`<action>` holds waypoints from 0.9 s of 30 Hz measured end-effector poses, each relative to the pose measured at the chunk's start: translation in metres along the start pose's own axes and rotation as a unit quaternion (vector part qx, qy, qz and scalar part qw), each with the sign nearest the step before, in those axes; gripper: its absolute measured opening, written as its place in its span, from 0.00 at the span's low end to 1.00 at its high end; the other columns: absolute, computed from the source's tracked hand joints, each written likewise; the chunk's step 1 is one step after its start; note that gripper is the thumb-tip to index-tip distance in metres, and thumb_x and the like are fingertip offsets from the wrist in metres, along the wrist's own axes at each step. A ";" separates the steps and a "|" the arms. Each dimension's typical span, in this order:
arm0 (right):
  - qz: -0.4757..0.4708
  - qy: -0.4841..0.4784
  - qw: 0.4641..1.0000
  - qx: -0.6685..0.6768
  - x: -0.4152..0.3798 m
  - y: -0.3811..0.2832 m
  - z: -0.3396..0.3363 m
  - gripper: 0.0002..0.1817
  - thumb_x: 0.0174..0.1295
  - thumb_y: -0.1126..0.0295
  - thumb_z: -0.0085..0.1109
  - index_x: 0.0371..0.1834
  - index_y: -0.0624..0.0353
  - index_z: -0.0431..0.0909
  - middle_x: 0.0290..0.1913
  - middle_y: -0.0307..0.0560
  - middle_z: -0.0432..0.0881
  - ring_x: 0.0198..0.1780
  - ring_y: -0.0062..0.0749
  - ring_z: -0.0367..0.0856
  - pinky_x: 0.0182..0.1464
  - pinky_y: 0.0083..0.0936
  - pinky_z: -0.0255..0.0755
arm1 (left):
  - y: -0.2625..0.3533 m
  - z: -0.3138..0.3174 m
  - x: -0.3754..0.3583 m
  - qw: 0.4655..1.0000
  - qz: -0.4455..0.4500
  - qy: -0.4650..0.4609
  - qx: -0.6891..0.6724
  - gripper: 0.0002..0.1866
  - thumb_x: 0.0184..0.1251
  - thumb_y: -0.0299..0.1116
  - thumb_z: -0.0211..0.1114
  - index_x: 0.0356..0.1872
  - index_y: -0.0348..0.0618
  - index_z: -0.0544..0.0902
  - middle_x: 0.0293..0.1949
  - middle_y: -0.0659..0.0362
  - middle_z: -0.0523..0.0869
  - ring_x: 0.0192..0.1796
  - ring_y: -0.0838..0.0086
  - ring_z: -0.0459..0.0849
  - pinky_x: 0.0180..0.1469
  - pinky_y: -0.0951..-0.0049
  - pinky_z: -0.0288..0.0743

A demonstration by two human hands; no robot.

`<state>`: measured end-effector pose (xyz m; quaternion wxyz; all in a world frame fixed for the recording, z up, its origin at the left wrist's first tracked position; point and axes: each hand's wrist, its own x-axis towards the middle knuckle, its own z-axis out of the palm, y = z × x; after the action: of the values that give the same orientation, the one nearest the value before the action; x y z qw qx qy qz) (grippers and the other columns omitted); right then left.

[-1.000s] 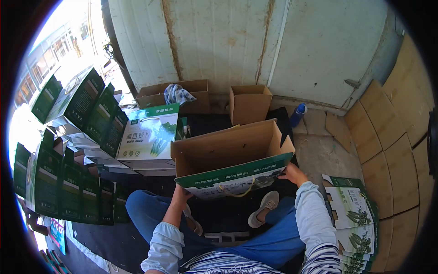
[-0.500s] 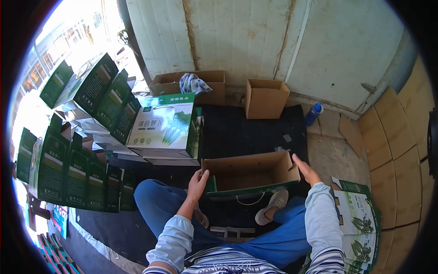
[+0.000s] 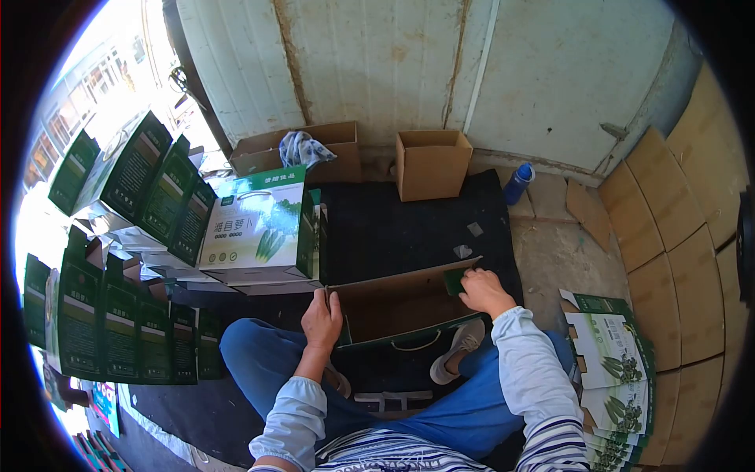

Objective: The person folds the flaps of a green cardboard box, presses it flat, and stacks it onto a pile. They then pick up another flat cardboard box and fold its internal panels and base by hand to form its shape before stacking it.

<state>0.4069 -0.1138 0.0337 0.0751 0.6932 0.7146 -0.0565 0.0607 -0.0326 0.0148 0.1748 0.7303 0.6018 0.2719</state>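
An open-topped cardboard carton (image 3: pixel 393 311), brown inside and green outside, lies between my knees with a cord handle (image 3: pixel 417 343) on its near side. My left hand (image 3: pixel 321 321) is closed on the carton's left end, thumb at the top edge. At the other end, my right hand (image 3: pixel 486 291) grips a small green flap (image 3: pixel 454 282) that is folded inward over the opening. The fingertips of my right hand are partly hidden behind the flap.
Printed green-and-white boxes (image 3: pixel 259 228) are stacked at the left, with more open-flapped ones (image 3: pixel 118 315) beside them. Flat printed sheets (image 3: pixel 617 362) lie at the right near stacked brown cartons (image 3: pixel 657 244). A brown box (image 3: pixel 432 165) and blue bottle (image 3: pixel 518 185) stand further back.
My right hand has gone from the carton's outer right end to its top, and the green flap there now leans inward. My left hand stays on the left end. The whole view has shifted slightly.
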 end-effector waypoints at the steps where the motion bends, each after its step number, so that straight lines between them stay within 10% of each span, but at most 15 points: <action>1: 0.008 0.000 1.000 0.019 0.001 -0.002 0.001 0.18 0.52 0.59 0.62 0.41 0.62 0.81 0.45 0.54 0.81 0.48 0.47 0.81 0.49 0.39 0.74 | 0.000 -0.001 0.001 1.000 0.005 -0.004 0.004 0.16 0.72 0.43 0.51 0.32 0.40 0.70 0.31 0.46 0.80 0.35 0.48 0.80 0.34 0.53 0.71; 27: 0.011 0.094 0.989 0.111 0.006 -0.009 0.005 0.24 0.56 0.66 0.58 0.57 0.54 0.68 0.46 0.60 0.78 0.46 0.53 0.81 0.48 0.44 0.74 | -0.001 0.003 0.001 0.999 0.037 0.026 0.006 0.09 0.70 0.36 0.51 0.40 0.40 0.69 0.34 0.44 0.82 0.34 0.45 0.81 0.35 0.47 0.73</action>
<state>0.3977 -0.1091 0.0270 -0.0691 0.7070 0.7004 -0.0692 0.0617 -0.0315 0.0124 0.1447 0.7457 0.5807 0.2930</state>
